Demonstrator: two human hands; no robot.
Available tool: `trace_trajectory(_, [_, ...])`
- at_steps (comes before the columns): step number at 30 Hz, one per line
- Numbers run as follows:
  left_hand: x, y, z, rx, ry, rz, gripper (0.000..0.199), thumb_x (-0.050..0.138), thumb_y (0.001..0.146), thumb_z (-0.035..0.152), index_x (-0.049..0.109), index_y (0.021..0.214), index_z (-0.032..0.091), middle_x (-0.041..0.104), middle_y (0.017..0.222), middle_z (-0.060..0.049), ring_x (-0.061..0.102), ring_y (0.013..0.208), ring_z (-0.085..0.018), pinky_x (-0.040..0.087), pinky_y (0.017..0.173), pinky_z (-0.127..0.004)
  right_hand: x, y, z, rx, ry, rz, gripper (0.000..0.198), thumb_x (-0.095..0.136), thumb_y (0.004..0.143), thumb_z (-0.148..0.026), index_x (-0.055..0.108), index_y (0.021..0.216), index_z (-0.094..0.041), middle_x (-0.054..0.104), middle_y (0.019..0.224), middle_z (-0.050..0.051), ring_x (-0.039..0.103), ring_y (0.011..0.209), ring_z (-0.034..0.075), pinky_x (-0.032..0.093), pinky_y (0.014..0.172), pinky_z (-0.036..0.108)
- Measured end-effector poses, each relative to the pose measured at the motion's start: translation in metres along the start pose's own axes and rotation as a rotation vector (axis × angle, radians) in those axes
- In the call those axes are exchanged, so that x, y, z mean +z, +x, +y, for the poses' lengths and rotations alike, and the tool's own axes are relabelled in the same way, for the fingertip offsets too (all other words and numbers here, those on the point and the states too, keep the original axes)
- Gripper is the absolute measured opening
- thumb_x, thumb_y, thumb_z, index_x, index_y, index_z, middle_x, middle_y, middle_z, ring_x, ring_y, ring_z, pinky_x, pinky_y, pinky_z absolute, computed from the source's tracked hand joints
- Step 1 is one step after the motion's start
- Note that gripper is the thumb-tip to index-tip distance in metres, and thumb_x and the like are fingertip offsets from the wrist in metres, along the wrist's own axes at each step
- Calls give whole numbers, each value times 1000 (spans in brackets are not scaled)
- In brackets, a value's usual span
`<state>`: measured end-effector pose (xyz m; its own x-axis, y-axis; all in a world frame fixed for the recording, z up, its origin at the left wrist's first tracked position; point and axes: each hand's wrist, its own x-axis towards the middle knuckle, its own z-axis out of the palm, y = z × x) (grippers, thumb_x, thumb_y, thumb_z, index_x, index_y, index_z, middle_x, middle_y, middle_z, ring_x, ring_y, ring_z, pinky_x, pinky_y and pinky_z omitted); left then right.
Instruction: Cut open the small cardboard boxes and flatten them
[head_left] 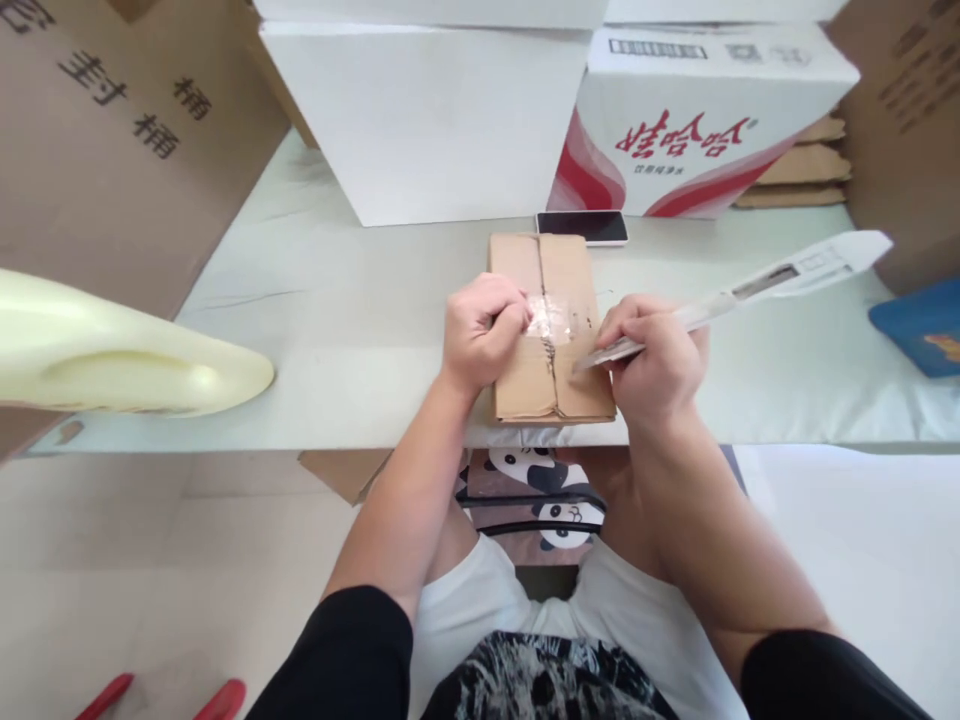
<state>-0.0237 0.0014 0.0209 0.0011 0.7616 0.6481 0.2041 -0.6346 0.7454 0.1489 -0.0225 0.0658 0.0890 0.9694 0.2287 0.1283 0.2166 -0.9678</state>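
A small brown cardboard box (521,375) lies on the table near its front edge. A dark seam runs down its top, with a patch of clear tape (555,318) across the middle. My left hand (484,330) is closed in a fist on the box's left side, fingers curled by the tape; whatever it may pinch is hidden. In my right hand (660,360) is a long white utility knife (795,278), gripped near its front end. The knife's tip touches or hovers just over the box top, right of the seam.
Behind the box lie a phone (581,227), a large white carton (442,120) and a red-and-white printed carton (675,130). A pale yellow curved object (135,350) juts in from the left. At the right edge sits a blue item (919,325). Big brown cartons flank the table.
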Motion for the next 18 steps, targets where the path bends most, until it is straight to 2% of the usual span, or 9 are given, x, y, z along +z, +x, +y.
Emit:
trace_trajectory(2, [2, -1, 0, -21, 9, 29, 33, 54, 91, 20, 63, 60, 24, 72, 68, 0, 70, 83, -20, 56, 90, -42, -12, 1, 7, 14, 52, 90, 30, 49, 87, -44, 58, 67, -24, 54, 53, 0, 44, 42, 12, 31, 43, 29])
trace_trajectory(4, [3, -3, -1, -49, 24, 55, 35, 56, 93, 28, 64, 60, 25, 72, 68, -1, 70, 84, -22, 56, 92, -45, -24, 4, 17, 69, 53, 146, 41, 43, 94, -60, 62, 89, -24, 62, 65, 1, 50, 44, 12, 34, 44, 28])
trace_trajectory(6, [3, -3, -2, -63, 35, 75, 39, 59, 94, 40, 65, 58, 26, 71, 66, -2, 70, 82, -24, 56, 91, -47, -33, 8, 30, 133, 32, 109, 57, 39, 94, -76, 61, 107, -26, 65, 68, -1, 52, 43, 11, 35, 44, 27])
trace_trajectory(9, [4, -2, -6, -79, 63, 125, 43, 63, 91, 51, 66, 55, 26, 69, 63, -4, 69, 80, -26, 55, 89, -49, -40, 16, 44, 178, 60, -8, 63, 46, 89, -84, 59, 110, -26, 67, 69, -2, 53, 44, 10, 38, 46, 26])
trace_trajectory(12, [9, 1, -8, -83, 96, 174, 43, 63, 89, 51, 67, 54, 27, 66, 61, -5, 68, 80, -26, 54, 88, -49, -42, 23, 49, 138, 120, -69, 43, 54, 94, -68, 59, 104, -26, 72, 79, -1, 65, 60, 13, 50, 58, 27])
trace_trajectory(15, [22, 2, -7, -80, 129, 197, 43, 64, 90, 51, 65, 54, 28, 64, 60, -4, 65, 77, -25, 53, 89, -48, -44, 28, 47, 41, 106, -109, 19, 60, 94, -42, 57, 106, -29, 77, 99, 1, 75, 95, 18, 58, 85, 33])
trace_trajectory(18, [36, 1, -3, -100, 169, 199, 43, 62, 92, 50, 63, 56, 28, 64, 63, -3, 63, 78, -24, 53, 92, -47, -49, 33, 50, -6, 98, -239, 30, 67, 86, -32, 53, 113, -31, 73, 130, 3, 69, 127, 22, 51, 110, 39])
